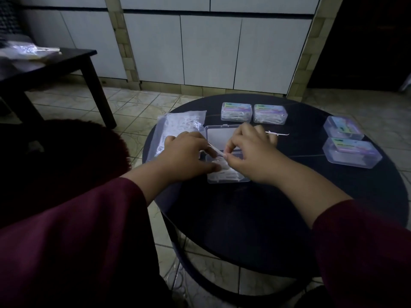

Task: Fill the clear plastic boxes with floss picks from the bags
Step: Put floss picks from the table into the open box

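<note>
Dimly, a round dark table (266, 207) stands on tiled floor (138, 107).

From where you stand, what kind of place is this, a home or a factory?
Probably a home, likely a kitchen or living area: white cabinet doors along the wall, a tiled floor, and a small round dark table used as a makeshift packing bench.
</note>
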